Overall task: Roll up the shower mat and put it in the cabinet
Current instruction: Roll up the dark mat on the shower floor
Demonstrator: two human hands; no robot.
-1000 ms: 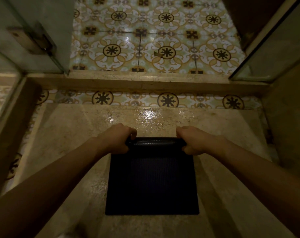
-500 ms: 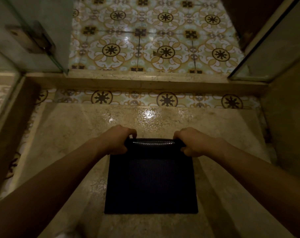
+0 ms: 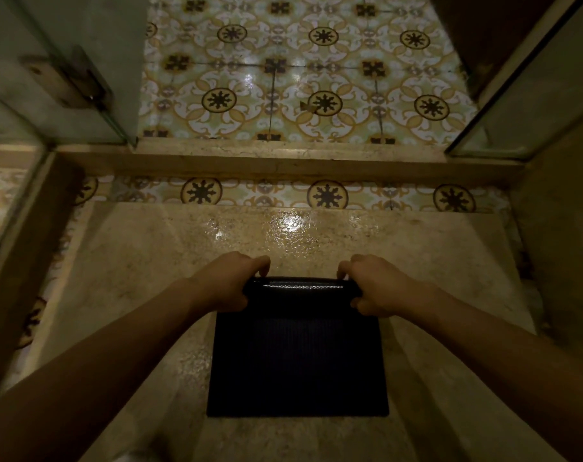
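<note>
Object: dark, near-black rectangular rubber shower mat (image 3: 298,355), ribbed top face, lying on the shower floor directly below the camera.
Position: far edge is turned over into 1 short glossy roll (image 3: 298,286); the rest lies flat, near edge square to the viewer.
Left hand (image 3: 231,281): grip clamped over the left end of the roll, fingers curled over the far side, thumb tucked under toward the flat part.
Right hand (image 3: 372,283): grip clamped over the right end of the roll, same pose, mirror image.
Stage (judgement): rolling just begun; most of the mat is unrolled; cabinet not in view.
Handling (judgement): soft and limp, bends without creasing, probably light to moderate in weight. The sheen on the roll suggests a wet, slippery underside. Likely to spring open if released.
Where to hold (judgement): both ends of the roll, as now; once rolled, 1 hand around the middle should keep it shut.
Floor: beige speckled stone slab (image 3: 150,268), shiny with a light reflection beyond the hands, possibly wet.
Room: raised stone kerb (image 3: 283,161) ahead, then patterned yellow-and-white floor tiles (image 3: 300,78); glass shower panels at left (image 3: 83,61) and right (image 3: 533,95). Lighting dim.
</note>
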